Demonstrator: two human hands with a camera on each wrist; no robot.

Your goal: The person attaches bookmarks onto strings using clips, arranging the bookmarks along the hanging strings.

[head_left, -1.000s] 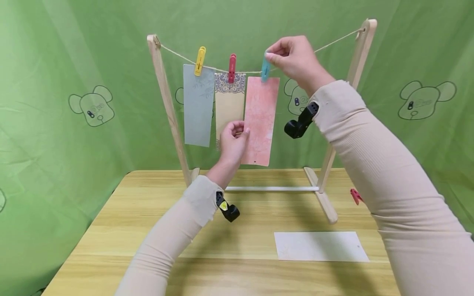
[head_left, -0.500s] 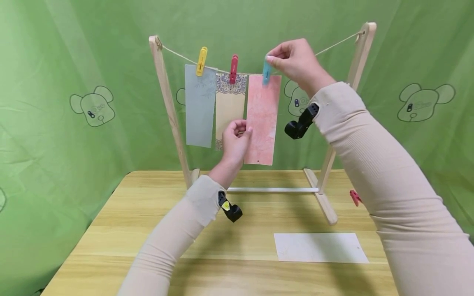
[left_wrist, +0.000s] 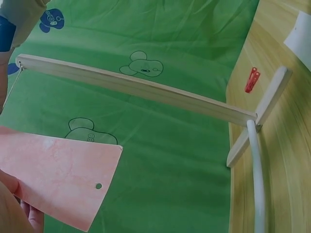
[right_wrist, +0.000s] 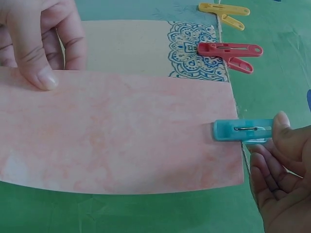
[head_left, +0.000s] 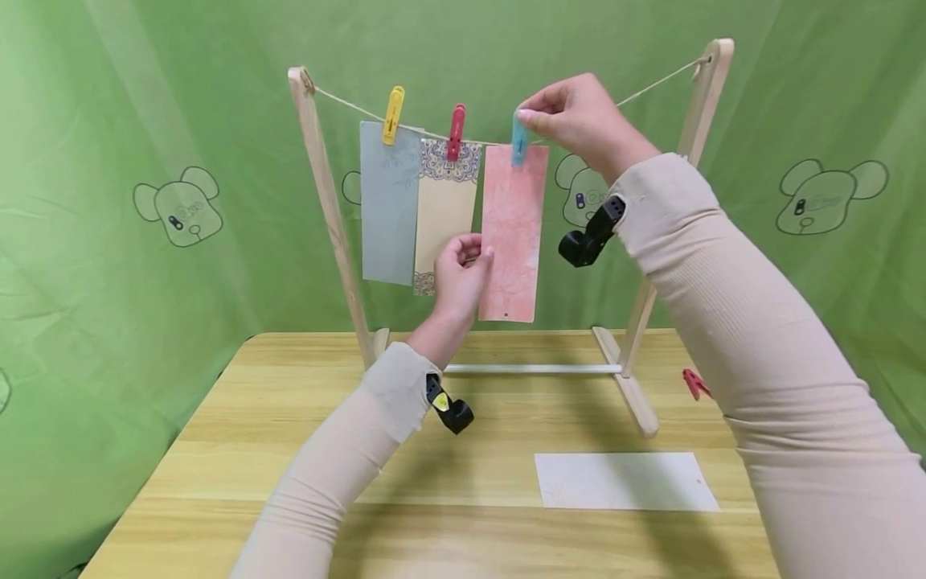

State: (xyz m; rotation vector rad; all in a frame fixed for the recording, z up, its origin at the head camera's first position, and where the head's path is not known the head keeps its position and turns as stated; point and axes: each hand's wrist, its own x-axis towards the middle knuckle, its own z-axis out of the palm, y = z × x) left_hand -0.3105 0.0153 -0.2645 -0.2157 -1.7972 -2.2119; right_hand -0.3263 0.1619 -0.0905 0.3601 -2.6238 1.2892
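A pink paper card (head_left: 512,233) hangs at the string, its top edge in the jaws of a blue clothespin (head_left: 518,138). My right hand (head_left: 582,121) pinches the upper end of that clothespin between thumb and fingers, as the right wrist view shows with the clothespin (right_wrist: 243,130) over card and string. Lower down, my left hand (head_left: 459,277) pinches the card's left edge, thumb in front and fingers behind. To the left hang a cream patterned card (head_left: 444,209) under a red clothespin (head_left: 456,133) and a grey-blue card (head_left: 389,209) under a yellow clothespin (head_left: 393,117).
The string (head_left: 651,83) runs between two wooden posts (head_left: 321,201) joined low down by a white rod (head_left: 535,369). On the table (head_left: 217,450) lie a white card (head_left: 625,481) and another red clothespin (head_left: 694,383), partly behind my right sleeve. A green curtain (head_left: 239,104) hangs behind.
The pink card has come up slightly against the string, with the blue clothespin now lower over its top edge. The cream card has swung a little to the left. Both hands keep their grips.
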